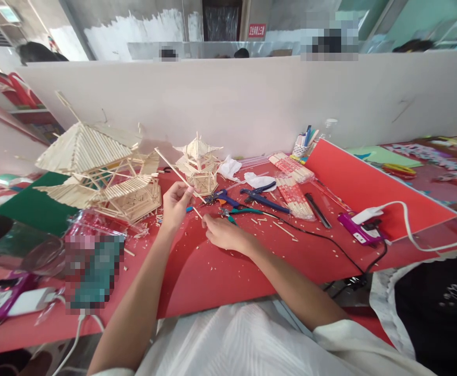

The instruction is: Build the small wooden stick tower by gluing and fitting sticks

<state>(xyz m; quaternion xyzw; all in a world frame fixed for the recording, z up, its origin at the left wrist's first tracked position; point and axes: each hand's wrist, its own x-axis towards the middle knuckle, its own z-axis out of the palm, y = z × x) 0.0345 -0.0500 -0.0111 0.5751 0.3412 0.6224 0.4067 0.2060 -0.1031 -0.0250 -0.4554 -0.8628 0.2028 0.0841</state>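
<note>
My left hand point(177, 204) pinches a long thin wooden stick point(173, 168), slanted from upper left to lower right. Between the fingers of my right hand point(223, 231) is a short piece of wooden stick point(197, 212). The two pieces are apart. Just beyond my hands stand a small stick-built pavilion point(197, 163) and, to the left, a larger stick pavilion point(99, 172). Close to my right hand lie blue-handled pliers point(228, 199), a dark blue cutting tool point(265, 198) and green-handled pliers point(248, 211).
Packs of wooden sticks point(294, 196) and crumpled tissue point(229, 167) lie behind the tools. A red board point(369, 188) leans at the right beside a purple power strip point(359, 230). A phone point(97, 274) lies left. Wood scraps dot the red table point(213, 284); a white partition point(228, 104) bounds it.
</note>
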